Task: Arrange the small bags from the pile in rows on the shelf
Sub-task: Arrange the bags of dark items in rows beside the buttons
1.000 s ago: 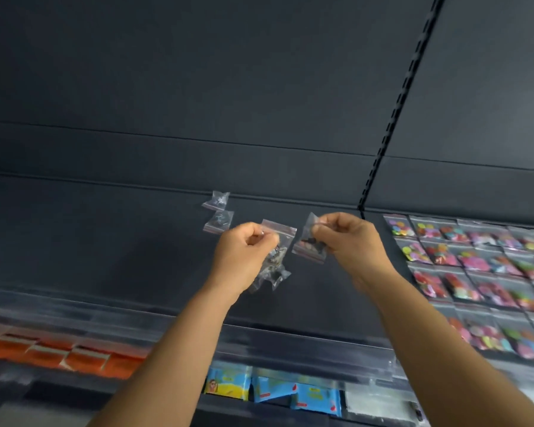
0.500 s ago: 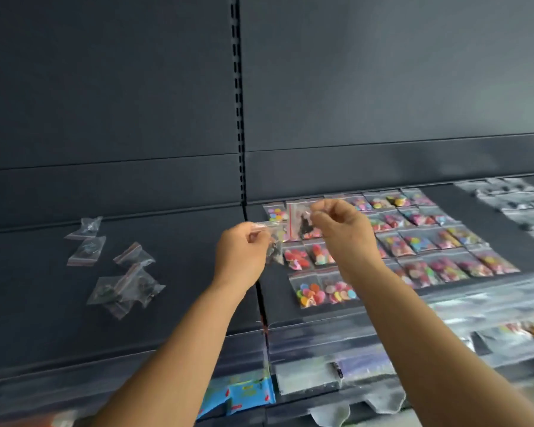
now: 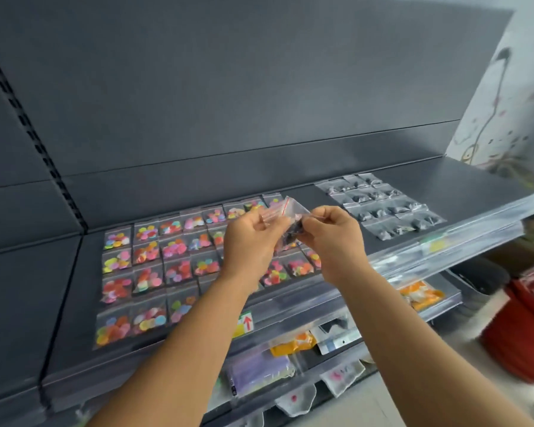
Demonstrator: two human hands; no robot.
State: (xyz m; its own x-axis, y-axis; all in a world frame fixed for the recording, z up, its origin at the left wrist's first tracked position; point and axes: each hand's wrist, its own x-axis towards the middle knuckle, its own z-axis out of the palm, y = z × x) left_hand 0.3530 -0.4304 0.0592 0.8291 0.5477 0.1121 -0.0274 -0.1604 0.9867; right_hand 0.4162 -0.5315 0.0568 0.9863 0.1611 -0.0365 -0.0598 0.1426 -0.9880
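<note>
At the left of the frame the dark shelf (image 3: 59,303) is bare. Next comes the block of small bags of coloured discs (image 3: 148,272), laid flat in tidy rows that run from the lower left toward the upper right.

Over the right end of that block, at centre frame, the left hand (image 3: 253,241) has its fingers curled round a few small clear bags (image 3: 287,217) with red zip strips and dark contents; how many it holds I cannot tell. The right hand (image 3: 336,238) meets it just to the right, thumb and forefinger pinching one corner of the bundle, as if to draw a single bag off.

The relation that matters lies further right. The block of bags of dark pieces (image 3: 379,208) sits to the upper right of both hands, near but apart from them, with a strip of bare shelf between the two blocks. Its rows run the same slanting way as the coloured ones. The right hand is the nearer one, so I judge it the natural hand to carry a bag there, moving right and away from the body. A bag would lie with its zip edge toward the back panel (image 3: 259,87), like its neighbours. Where the next free slot is, the blur hides.
</note>
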